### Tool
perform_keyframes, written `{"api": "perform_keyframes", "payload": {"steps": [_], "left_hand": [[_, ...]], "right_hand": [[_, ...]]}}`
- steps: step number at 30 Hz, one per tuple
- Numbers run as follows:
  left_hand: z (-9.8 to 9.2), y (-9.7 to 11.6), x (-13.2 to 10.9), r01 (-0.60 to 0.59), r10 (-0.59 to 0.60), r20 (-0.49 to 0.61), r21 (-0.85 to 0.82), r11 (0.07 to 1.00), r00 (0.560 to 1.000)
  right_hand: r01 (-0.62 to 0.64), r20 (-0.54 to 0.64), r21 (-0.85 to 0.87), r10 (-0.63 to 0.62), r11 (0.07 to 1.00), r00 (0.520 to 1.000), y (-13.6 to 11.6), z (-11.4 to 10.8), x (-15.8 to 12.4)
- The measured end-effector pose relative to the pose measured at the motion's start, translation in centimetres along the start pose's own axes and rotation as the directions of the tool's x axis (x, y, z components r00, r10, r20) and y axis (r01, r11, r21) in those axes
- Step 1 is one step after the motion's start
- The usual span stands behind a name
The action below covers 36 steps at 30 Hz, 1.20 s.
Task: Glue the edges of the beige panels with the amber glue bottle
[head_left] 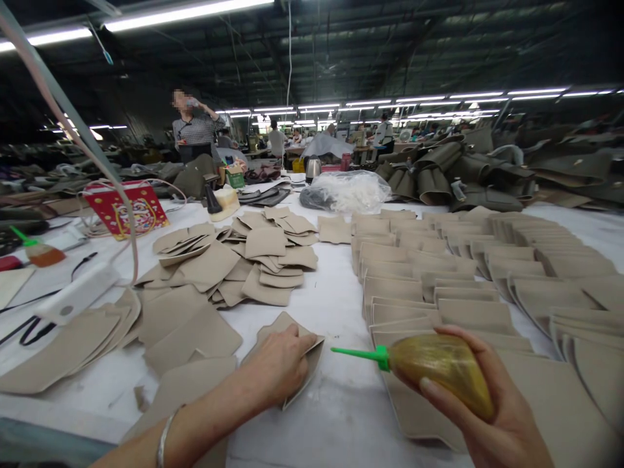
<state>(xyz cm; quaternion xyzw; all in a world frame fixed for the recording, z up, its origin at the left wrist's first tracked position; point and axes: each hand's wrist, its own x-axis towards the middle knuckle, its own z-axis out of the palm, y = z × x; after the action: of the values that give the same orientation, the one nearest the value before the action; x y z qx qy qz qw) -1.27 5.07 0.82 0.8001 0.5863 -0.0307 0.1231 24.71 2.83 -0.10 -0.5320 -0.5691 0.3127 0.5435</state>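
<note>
My right hand [492, 396] is wrapped round a glue bottle [439, 370] of yellowish liquid, its green nozzle pointing left. The nozzle tip is just right of a beige piece [314, 364] on the white table. On that piece rests my left hand [280, 364], fingers closed at its folded upper edge; the fingertips are partly hidden. A loose heap of beige pieces [266, 244] lies beyond my left hand. Rows of overlapping beige pieces [394, 289] stretch along the right side.
A white power strip [82, 292], a red patterned bag [129, 208] and a second green-tipped bottle [43, 253] are at the left. A slanting pole [92, 146] rises there. Farther back are a plastic bag [346, 192], dark pieces [439, 169] and a standing person [197, 130].
</note>
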Motion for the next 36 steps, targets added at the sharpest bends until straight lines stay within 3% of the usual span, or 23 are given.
{"api": "perform_keyframes", "payload": {"steps": [5, 10, 18, 27, 36], "left_hand": [[-0.3, 0.9, -0.4, 0.047, -0.047, 0.006, -0.008, 0.999, 0.999], [0.1, 1.0, -0.3, 0.056, -0.056, -0.005, -0.043, 0.997, 0.998], [0.6, 0.3, -0.8, 0.049, -0.048, 0.006, -0.1, 0.994, 0.999], [0.5, 0.3, -1.0, 0.015, -0.015, -0.001, -0.081, 0.997, 1.0], [1.1, -0.1, -1.1, 0.005, -0.005, -0.001, -0.154, 0.988, 1.0]], "right_hand": [[0.122, 0.127, -0.146, -0.104, 0.982, 0.987, -0.2, 1.3, -0.1], [0.403, 0.298, -0.198, -0.336, 0.894, 0.893, 0.0, 2.8, 0.7], [0.533, 0.34, -0.258, -0.441, 0.806, 0.831, 0.4, 3.1, 0.6], [0.371, 0.26, -0.274, -0.303, 0.887, 0.917, 0.1, 3.0, 0.2], [0.229, 0.184, -0.25, -0.186, 0.941, 0.965, 0.5, 2.9, -0.2]]}}
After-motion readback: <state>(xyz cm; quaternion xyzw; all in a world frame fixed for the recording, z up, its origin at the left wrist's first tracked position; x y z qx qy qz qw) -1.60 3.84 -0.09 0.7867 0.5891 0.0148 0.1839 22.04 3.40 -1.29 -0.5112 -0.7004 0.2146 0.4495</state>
